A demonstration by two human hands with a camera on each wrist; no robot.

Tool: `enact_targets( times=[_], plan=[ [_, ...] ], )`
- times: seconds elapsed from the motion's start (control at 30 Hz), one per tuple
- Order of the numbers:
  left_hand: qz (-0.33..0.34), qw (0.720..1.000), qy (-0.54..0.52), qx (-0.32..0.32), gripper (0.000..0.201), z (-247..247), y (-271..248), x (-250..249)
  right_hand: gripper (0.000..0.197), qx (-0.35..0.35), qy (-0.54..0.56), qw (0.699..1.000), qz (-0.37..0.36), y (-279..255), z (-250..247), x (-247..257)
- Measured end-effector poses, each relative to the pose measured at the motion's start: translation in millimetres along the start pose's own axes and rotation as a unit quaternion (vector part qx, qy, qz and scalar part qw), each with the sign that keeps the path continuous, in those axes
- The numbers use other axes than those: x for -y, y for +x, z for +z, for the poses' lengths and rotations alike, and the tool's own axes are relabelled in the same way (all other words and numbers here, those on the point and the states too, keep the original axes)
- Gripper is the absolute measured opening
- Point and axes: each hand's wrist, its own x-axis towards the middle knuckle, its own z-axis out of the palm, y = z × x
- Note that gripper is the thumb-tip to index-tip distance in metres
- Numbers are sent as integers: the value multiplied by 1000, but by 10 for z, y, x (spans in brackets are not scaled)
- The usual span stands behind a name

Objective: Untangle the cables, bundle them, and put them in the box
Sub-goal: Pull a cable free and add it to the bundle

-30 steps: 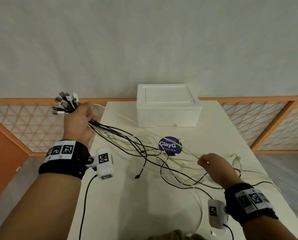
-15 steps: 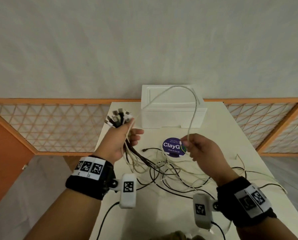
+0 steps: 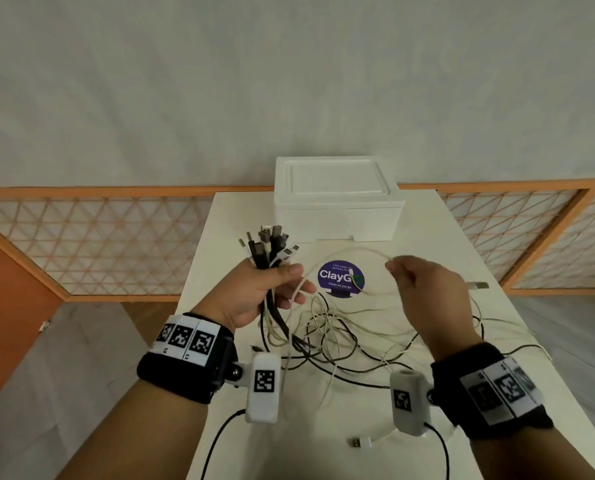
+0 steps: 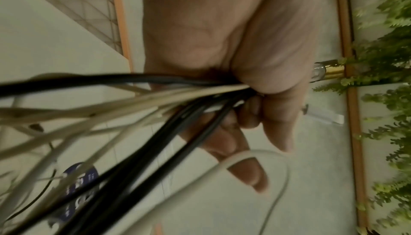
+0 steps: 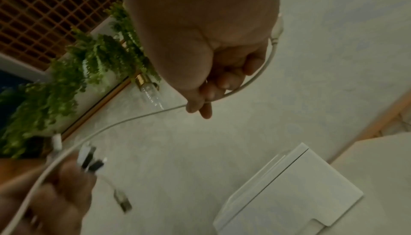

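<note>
**Over the table, the white loop has dropped low between the hands**

Nearest the camera, ahead of the wrist bands, a loose white plug [image 3: 361,442] lies on the table [image 3: 323,455], on the near side of the ClayGo sticker [image 3: 340,279] and apart from the rest. Just beyond it the tangle of cables [image 3: 341,341] sprawls across the tabletop, black and white strands crossing, still on the near side of the sticker as it was half a second ago.

Left of the sticker, the left hand [image 3: 259,299] holds the gathered bundle of cable ends [image 3: 270,249] upright, thumb and curled fingers wrapped round the strands while the lower fingers stick out more loosely; the left wrist view shows the black and white leads squeezed in its fist [image 4: 255,73]. Compared with half a second ago this hand has turned, so the plugs now fan upward toward the box rather than off to the left.

Right of the sticker, the right hand [image 3: 424,292] pinches a single white cable [image 3: 355,252] between thumb and fingertips [image 5: 200,105], the other fingers curled in. That cable arched high over the box half a second ago; now it sags in a low loop just past the sticker, running across to the left hand.

Beyond the sticker, the white foam box [image 3: 337,199] stands at the far edge of the table with its lid on, unmoved.
</note>
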Motion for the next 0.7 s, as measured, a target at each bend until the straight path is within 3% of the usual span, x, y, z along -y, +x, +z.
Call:
enact_targets(
  times=[0.07,0.17,0.27,0.33,0.43,0.5,0.57,0.7],
  plan=[
    [-8,999,-21,-28,12,68,13,74,15,-7,166,983,73,9,-77,14],
    [1,996,-51,-79,11,142,21,152,26,-3,439,889,130,-20,-208,137],
    [10,991,-94,-99,21,266,31,193,16,36,511,852,108,-37,-213,281],
    [11,988,-109,-108,28,386,45,206,23,93,498,858,85,-45,-140,376],
    [13,983,-149,-110,28,576,64,205,25,162,407,899,5,-118,-60,483],
    [11,978,-181,-100,24,673,64,199,24,176,343,920,-63,-198,-30,481],
    [9,973,-205,-101,25,722,64,199,35,172,292,934,-113,-247,-32,462],
    [-4,967,-217,-135,11,697,124,198,49,217,188,945,-158,-313,-42,392]
  ],
)
